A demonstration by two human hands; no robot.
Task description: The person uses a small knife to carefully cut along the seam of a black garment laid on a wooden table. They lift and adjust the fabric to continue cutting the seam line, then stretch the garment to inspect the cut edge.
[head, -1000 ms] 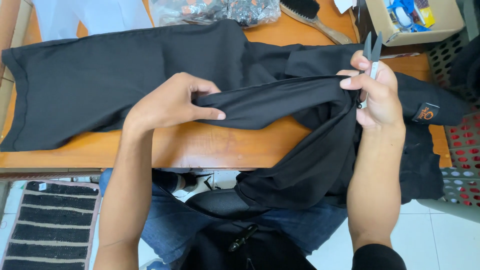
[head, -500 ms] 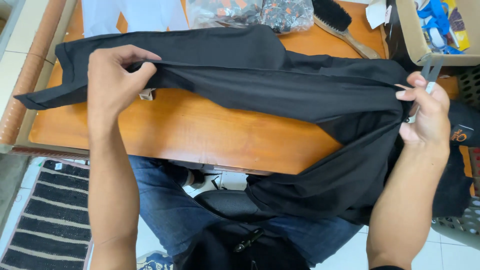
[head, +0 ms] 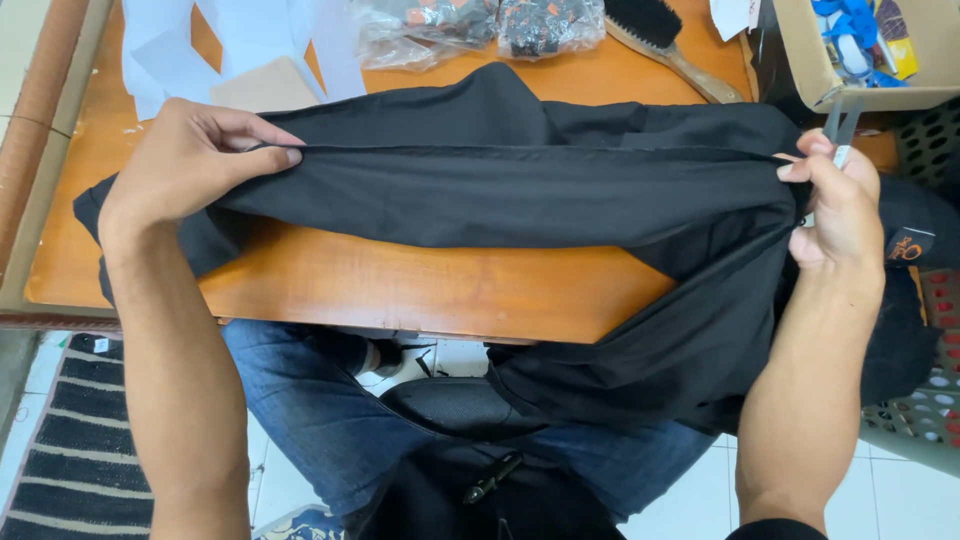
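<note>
**Black garment stretched taut between two hands**

The left hand pinches one end of a folded edge of the black fabric garment, thumb over fingers, at nine o'clock. The right hand pinches the other end at three o'clock, also gripping a slim grey metal tool. The cloth spans the orange-brown wooden tabletop and hangs off its near edge. At twelve o'clock lie a wooden-handled black brush and clear plastic bags; a cardboard box sits at one o'clock.
</note>
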